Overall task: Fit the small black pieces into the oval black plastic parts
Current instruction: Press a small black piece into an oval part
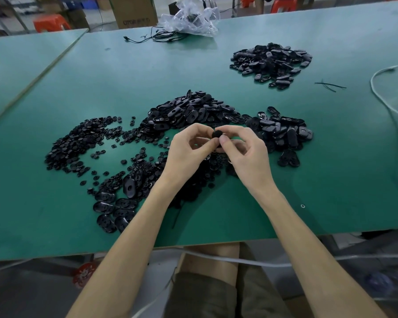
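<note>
**Both hands pinch one small piece over the green surface**

The left hand (189,149) and the right hand (242,152) meet above the middle of the green surface (124,76), fingers (223,141) curled in and tips together. Between them sits a small black round piece (216,134), pinched from both sides; whether an oval part is held under it cannot be told, because the fingers cover it.

Just beyond the hands lies a heap of oval black plastic parts (193,111), and a second heap (283,131) lies just to the right of the right hand. A loose spread of small black round pieces (78,143) covers the surface to the left, and more of them lie in the shadow under the wrists. A few ovals (115,210) lie near the left forearm. A third heap of ovals (271,63) lies well apart, far to the right.

At the far edge — a crumpled clear plastic bag (191,19) with thin black cords (156,37) beside it. A white cord (386,104) runs down the right side.
</note>
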